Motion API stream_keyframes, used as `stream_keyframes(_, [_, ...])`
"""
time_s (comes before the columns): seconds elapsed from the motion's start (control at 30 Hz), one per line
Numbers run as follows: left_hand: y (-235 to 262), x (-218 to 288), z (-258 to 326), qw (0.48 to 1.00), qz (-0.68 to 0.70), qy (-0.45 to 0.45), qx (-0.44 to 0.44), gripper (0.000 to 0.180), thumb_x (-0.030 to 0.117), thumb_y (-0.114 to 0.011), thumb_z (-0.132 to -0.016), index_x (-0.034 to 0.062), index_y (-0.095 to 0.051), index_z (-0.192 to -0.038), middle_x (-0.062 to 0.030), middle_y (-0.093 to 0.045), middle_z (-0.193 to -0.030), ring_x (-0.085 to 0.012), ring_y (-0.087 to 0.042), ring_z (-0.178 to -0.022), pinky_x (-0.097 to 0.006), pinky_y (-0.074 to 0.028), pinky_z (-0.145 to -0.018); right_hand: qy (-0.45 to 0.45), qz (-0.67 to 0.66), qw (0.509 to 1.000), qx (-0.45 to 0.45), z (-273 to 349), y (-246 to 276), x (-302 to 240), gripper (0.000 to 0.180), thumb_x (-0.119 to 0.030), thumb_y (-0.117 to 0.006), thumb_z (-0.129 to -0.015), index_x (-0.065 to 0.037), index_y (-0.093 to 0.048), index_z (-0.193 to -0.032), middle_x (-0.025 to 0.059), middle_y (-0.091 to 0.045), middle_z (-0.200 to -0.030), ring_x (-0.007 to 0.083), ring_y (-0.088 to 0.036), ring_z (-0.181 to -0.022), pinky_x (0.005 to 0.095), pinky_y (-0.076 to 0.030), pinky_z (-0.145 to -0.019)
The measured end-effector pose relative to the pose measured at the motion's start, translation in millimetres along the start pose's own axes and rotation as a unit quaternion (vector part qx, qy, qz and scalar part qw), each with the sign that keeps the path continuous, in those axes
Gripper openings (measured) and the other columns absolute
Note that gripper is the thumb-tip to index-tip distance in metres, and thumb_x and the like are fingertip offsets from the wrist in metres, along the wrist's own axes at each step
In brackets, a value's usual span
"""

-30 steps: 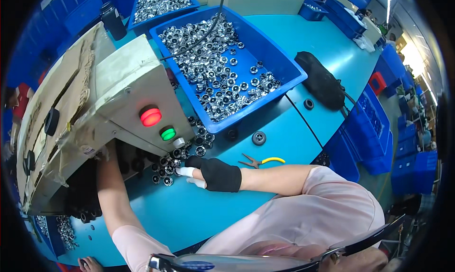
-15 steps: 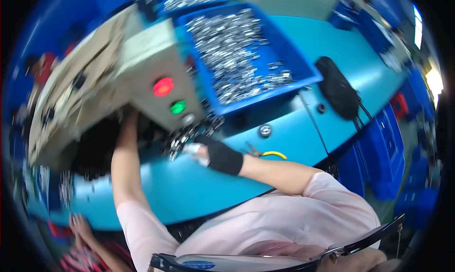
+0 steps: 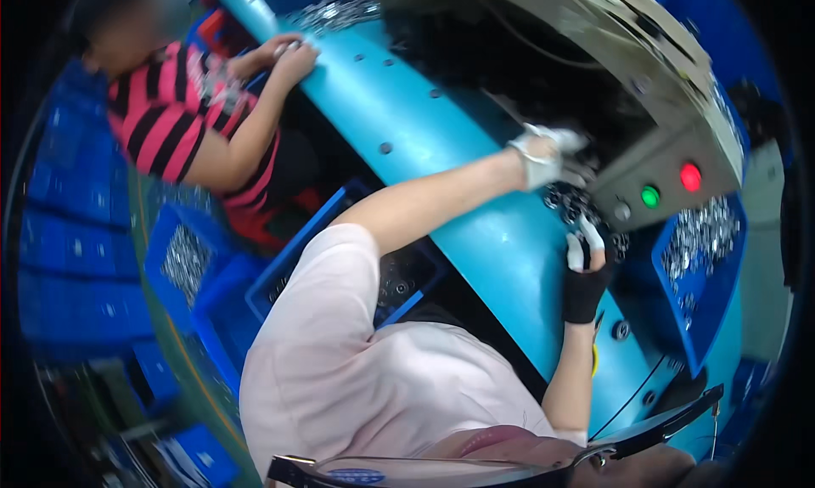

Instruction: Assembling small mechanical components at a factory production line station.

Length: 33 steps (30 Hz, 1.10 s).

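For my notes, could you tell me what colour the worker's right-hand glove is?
Black, with white fingertips, on the right hand; clearest in the head view.

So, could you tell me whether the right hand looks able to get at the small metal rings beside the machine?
Probably yes: the right hand lies beside the metal rings, nothing between.
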State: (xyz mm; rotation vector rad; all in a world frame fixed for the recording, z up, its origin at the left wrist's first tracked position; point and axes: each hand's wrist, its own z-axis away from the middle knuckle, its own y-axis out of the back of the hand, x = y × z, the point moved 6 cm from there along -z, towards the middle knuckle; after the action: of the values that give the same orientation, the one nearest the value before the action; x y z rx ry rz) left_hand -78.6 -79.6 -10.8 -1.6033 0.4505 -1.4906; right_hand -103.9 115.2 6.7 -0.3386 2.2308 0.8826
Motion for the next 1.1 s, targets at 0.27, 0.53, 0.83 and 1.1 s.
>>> stream_keyframes(0.27, [2, 0, 24, 0.997, -0.020, -0.068, 0.005, 0.019, 0.014, -0.054, -0.092, -0.0008, -0.059, -0.103, -0.0158, -0.064, -0.097, -0.0329, -0.066, -0.078, -0.042, -0.056, -0.067, -0.035, -0.008, 0.999, 0.028, 5, 6, -5, 0.031, 0.001, -0.063, -0.082, 0.000, -0.061, -0.114, 0.0145, -0.064, -0.107, 0.0211, -0.061, -0.097, 0.0323, -0.046, -0.088])
stream_keyframes(0.53, [-19, 4, 42, 0.978, -0.120, 0.084, -0.148, 0.040, 0.026, -0.065, -0.087, -0.0011, -0.057, -0.117, -0.0140, -0.065, -0.099, -0.0207, -0.064, -0.076, -0.032, -0.054, -0.066, -0.018, 0.043, 0.996, 0.075, -8, 11, -6, 0.031, -0.008, -0.074, -0.075, -0.003, -0.065, -0.105, 0.0140, -0.067, -0.098, 0.0265, -0.063, -0.093, 0.0339, -0.048, -0.084])
stream_keyframes(0.83, [-24, -28, 41, 0.959, -0.184, 0.133, -0.168, 0.079, 0.045, -0.073, -0.075, -0.0053, -0.046, -0.130, -0.0162, -0.061, -0.112, -0.0234, -0.065, -0.089, -0.037, -0.057, -0.080, -0.044, 0.003, 0.995, 0.084, -9, 21, -11, 0.032, -0.009, -0.072, -0.078, -0.003, -0.063, -0.108, 0.0162, -0.066, -0.100, 0.0283, -0.065, -0.090, 0.0324, -0.050, -0.078])
stream_keyframes(1.1, [-26, -34, 48, 0.959, -0.195, 0.137, -0.152, 0.057, 0.029, -0.066, -0.087, -0.0055, -0.047, -0.129, -0.0145, -0.060, -0.113, -0.0232, -0.065, -0.087, -0.037, -0.057, -0.078, -0.056, -0.012, 0.995, 0.077, -5, 21, -12, 0.033, -0.009, -0.073, -0.077, -0.004, -0.064, -0.108, 0.0159, -0.066, -0.100, 0.0276, -0.067, -0.089, 0.0325, -0.052, -0.077])
